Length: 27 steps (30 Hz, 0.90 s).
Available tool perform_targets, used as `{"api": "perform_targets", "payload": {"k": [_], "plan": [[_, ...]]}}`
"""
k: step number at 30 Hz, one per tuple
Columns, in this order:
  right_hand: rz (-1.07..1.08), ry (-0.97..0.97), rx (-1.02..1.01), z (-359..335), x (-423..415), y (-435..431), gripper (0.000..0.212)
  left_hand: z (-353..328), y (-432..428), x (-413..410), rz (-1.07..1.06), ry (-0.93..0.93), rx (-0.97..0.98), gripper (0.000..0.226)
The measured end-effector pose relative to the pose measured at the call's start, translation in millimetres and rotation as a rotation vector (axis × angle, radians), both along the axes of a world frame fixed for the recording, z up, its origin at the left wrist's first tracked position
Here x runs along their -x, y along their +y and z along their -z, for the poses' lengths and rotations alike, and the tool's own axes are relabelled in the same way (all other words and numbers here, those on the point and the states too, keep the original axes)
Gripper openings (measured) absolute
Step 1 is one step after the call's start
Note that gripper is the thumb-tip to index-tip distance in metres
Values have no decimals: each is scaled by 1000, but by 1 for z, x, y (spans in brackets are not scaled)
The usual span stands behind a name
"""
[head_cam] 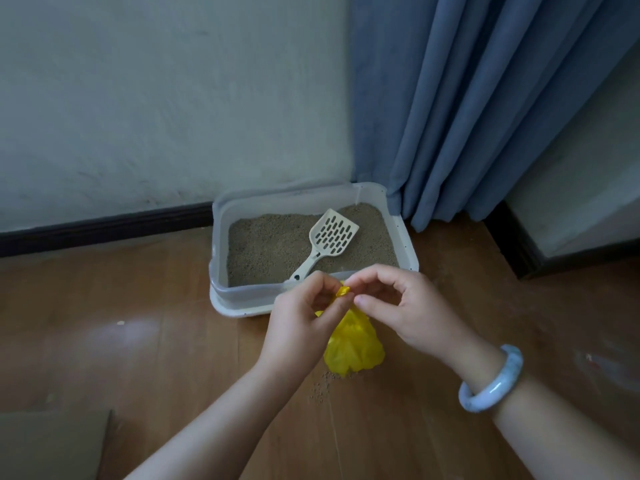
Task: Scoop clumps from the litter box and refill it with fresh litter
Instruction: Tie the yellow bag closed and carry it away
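A white litter box (405, 233) sits on the wooden floor against the wall, filled with tan litter (266, 247). A cream slotted scoop (329, 237) lies in it, handle leaning on the front rim. In front of the box stands a small yellow plastic bag (353, 344), gathered at the top. My left hand (304, 320) and my right hand (401, 306) both pinch the twisted yellow neck of the bag from either side. The bag's contents are hidden.
Spilled litter grains (320, 389) lie on the floor just before the bag. A blue curtain (485, 105) hangs right behind the box. A brown cardboard sheet (52, 445) lies at the lower left. A pale bangle (491, 379) is on my right wrist.
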State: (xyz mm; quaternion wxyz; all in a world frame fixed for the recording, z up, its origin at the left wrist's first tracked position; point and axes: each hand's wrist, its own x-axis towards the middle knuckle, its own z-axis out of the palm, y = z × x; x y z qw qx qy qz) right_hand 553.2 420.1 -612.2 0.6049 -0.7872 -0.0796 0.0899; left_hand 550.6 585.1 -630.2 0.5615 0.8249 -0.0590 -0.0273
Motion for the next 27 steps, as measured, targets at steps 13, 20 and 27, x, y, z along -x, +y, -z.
{"api": "perform_targets", "payload": {"k": [13, 20, 27], "plan": [[297, 118, -19, -186, 43, 0, 31, -280, -6, 4, -110, 173, 44, 27], [334, 83, 104, -335, 57, -15, 35, -464, -20, 12, -135, 162, 41, 13], [388, 119, -20, -464, 81, -29, 44, -608, -45, 35, -139, 144, 97, 13]]}}
